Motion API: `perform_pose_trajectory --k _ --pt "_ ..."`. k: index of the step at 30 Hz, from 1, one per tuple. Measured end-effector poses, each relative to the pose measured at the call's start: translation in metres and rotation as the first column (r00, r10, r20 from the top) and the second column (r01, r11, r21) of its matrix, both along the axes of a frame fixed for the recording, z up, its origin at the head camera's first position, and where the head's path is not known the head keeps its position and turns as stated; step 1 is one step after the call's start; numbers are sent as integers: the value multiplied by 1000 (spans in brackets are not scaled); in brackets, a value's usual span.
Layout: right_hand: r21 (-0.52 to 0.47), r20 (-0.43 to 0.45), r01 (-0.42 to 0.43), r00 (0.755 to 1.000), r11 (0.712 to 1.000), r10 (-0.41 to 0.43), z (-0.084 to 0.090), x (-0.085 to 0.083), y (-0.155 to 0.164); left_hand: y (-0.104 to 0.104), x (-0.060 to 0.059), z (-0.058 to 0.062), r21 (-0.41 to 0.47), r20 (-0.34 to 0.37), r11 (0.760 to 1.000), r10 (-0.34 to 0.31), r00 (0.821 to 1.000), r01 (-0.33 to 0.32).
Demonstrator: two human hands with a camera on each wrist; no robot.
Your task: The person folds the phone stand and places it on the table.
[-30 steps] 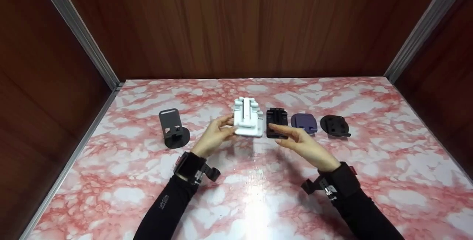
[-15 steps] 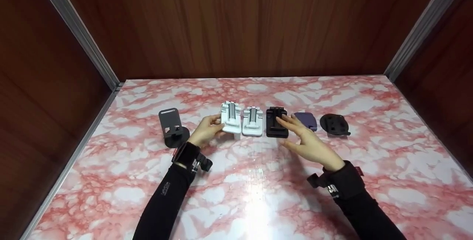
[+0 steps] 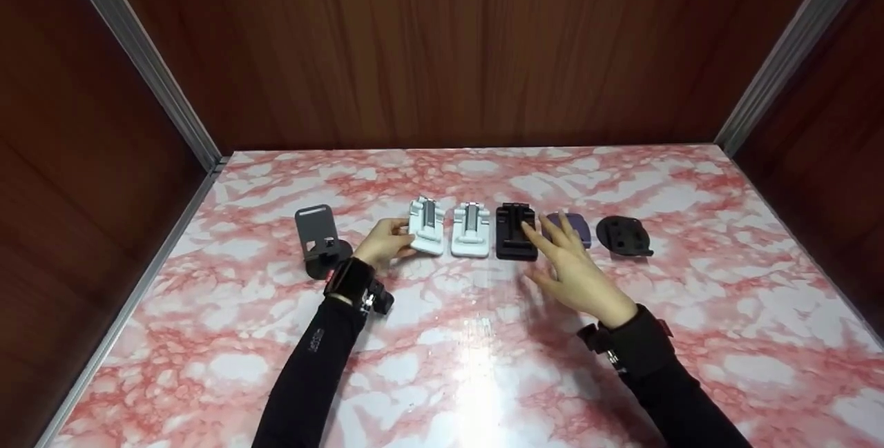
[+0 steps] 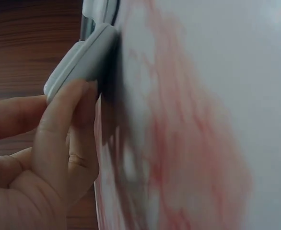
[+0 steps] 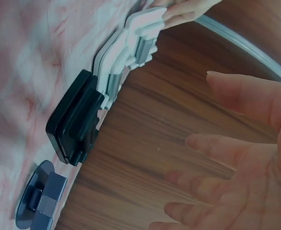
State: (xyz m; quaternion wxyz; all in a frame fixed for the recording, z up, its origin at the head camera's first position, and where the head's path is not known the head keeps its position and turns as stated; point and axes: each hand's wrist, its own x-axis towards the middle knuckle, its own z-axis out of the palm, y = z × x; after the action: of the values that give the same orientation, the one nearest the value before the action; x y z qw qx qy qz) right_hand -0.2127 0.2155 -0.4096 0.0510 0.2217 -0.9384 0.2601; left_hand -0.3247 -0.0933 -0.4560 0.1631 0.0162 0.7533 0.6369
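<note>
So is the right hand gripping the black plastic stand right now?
No, the right hand hovers with straight, spread fingers beside the black plastic stand, curled round nothing.

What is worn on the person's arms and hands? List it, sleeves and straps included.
Both arms wear long black sleeves; the left sleeve carries small pale lettering near the cuff. The bare left hand and bare right hand have no gloves. Each wrist bears a black strapped camera mount with buckles, showing a small red edge.
</note>
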Motion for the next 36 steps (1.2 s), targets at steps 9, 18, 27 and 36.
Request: perform_pose_trajectory --k 9,18,27,36 --pt "105 -19 -13 1000 994 15 -6 -1 0 1 -2 -2 -111 -28 994 -23 999 19" --pt "165 -30 -16 999 986 21 -11 -2 -1 1 0 2 -475 -259 880 -127 958 -12" --pt "215 -50 -4 999 977 15 -11 -4 0 5 10 16 -685 -356 720 -204 912 -107" --pt "223 -28 4 1000 975 3 -10 -4 0 20 42 40 -767 -414 622 -288 863 -161"
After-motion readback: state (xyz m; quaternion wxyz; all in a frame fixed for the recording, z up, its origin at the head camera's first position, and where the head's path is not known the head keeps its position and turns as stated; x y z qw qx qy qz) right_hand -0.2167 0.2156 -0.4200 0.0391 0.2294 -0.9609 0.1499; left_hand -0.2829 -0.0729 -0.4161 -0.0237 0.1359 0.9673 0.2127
